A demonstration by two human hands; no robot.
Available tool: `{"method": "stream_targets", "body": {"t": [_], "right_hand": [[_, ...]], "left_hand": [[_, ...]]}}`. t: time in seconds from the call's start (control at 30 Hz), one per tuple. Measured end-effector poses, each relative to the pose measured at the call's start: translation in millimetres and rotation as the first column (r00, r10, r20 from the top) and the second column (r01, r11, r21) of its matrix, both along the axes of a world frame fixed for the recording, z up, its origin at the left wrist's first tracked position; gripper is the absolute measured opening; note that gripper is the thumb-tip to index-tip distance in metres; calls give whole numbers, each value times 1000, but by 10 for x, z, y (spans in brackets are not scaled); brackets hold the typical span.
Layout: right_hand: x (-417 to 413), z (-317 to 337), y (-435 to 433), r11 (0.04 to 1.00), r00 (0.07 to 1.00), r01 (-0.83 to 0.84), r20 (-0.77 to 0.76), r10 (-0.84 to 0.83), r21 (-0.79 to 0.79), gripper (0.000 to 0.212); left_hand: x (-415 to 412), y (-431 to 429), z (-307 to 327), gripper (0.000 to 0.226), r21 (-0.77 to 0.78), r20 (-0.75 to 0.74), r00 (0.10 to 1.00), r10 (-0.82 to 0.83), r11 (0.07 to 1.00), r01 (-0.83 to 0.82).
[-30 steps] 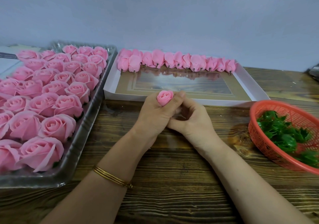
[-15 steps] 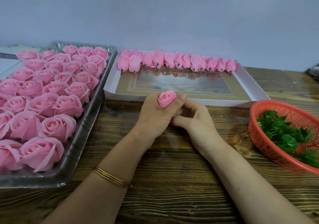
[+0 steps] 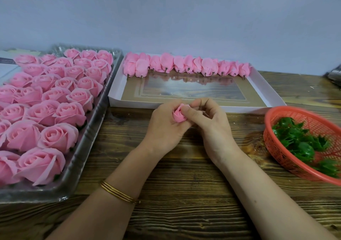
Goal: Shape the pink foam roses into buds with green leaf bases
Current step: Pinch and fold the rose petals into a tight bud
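**Fig.** Small rolled pink foam rose [image 3: 178, 115], gripped in the curled fingers of the left hand [image 3: 164, 129]; its spiral tip is pointed up toward the camera, long axis running into the fist. Its right side is pinched by the right hand [image 3: 210, 124], which is nearer the green plastic leaf bases [image 3: 304, 148].

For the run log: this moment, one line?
left hand holds rose | right hand pinches it | leaves in basket
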State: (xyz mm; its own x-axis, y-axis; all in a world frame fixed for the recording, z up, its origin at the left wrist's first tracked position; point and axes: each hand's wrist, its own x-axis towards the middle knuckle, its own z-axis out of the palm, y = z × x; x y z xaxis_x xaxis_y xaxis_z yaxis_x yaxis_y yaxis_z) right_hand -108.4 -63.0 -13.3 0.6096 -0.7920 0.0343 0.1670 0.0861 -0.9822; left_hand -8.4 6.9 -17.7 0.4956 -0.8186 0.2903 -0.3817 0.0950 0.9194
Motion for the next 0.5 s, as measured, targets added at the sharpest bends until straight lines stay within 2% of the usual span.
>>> {"method": "stream_targets", "body": {"t": [0.13, 0.27, 0.37, 0.5], "right_hand": [[-3, 20, 4, 1000, 1000, -17, 12, 16, 13, 33], [-13, 40, 11, 999, 999, -36, 40, 35, 16, 41], [-14, 42, 10, 999, 998, -34, 60, 34, 0, 33], [-15, 39, 6, 1000, 999, -28, 46, 28, -6, 37]], "left_hand": [[-5, -10, -20, 16, -15, 20, 999, 47, 999, -47], [2, -11, -31, 23, 1, 14, 998, 55, 998, -55], [3, -12, -54, 25, -9, 0, 999, 50, 999, -50], [13, -17, -45, 21, 5, -19, 998, 55, 998, -55]]}}
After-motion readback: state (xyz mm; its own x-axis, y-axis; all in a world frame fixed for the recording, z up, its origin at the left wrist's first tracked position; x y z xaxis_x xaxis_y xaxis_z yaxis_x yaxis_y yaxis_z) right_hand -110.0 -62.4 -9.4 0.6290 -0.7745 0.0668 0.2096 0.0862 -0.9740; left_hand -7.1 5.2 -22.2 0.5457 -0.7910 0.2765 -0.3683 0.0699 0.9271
